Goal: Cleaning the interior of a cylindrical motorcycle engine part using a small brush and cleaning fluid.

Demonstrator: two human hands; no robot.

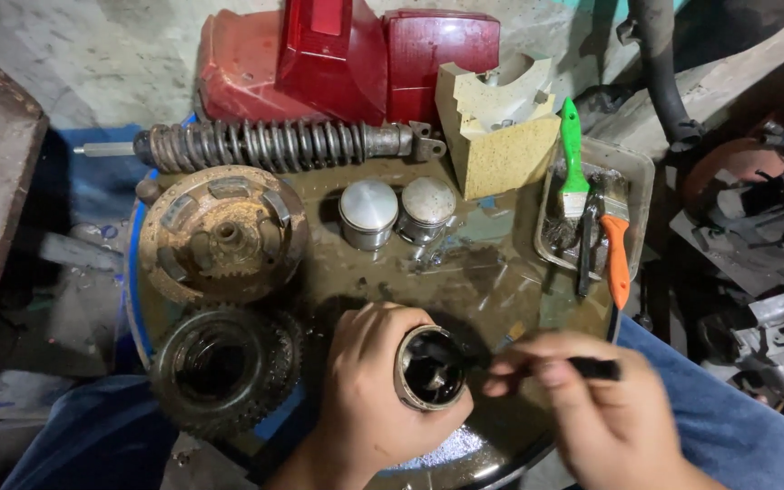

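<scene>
My left hand [367, 390] grips a dirty metal piston [428, 367], its hollow open end turned up toward me. My right hand [596, 399] pinches a thin black-handled tool [592, 367] whose tip reaches into the piston's dark inside. Both hands work low over the front of a round, oily drum top [492, 290]. Two more pistons stand upright farther back: a cleaner silver one [367, 213] and a duller one [426, 210].
A rusty clutch hub [221, 233] and a toothed gear ring [224, 367] lie at left. A coil shock absorber [274, 145] lies across the back, before red body panels [347, 59]. A plastic tray [637, 172] holds green and orange brushes. Engine parts sit at right.
</scene>
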